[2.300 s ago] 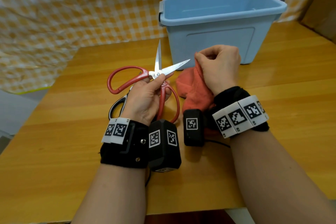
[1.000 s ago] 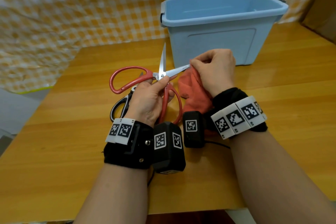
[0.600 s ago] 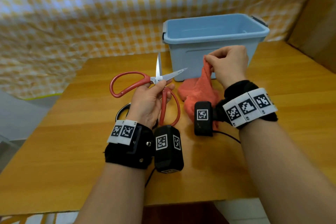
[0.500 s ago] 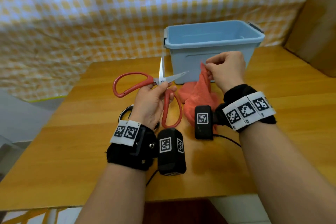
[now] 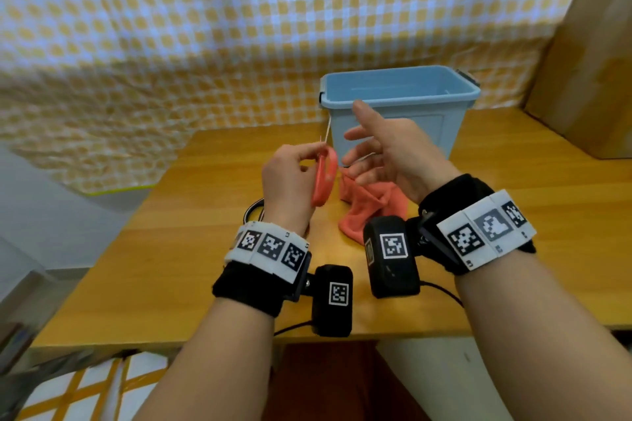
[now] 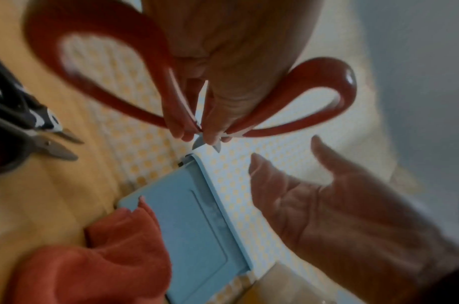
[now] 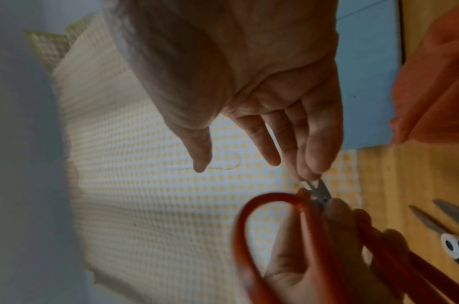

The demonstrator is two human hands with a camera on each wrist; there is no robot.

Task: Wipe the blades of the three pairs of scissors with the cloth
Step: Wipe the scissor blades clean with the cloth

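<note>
The red-handled scissors, blades mostly hidden, are pinched near the pivot at frame centre by the left hand, the right hand spread empty above the cloth on the desk, one black-handled pair half cut off.

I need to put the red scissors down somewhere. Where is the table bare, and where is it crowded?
Bare wood lies right of the blue bin and the cloth, up to the cardboard box. More lies at the table's near left edge. It is crowded between the left hand and right hand: cloth and black-handled scissors lie there.
</note>
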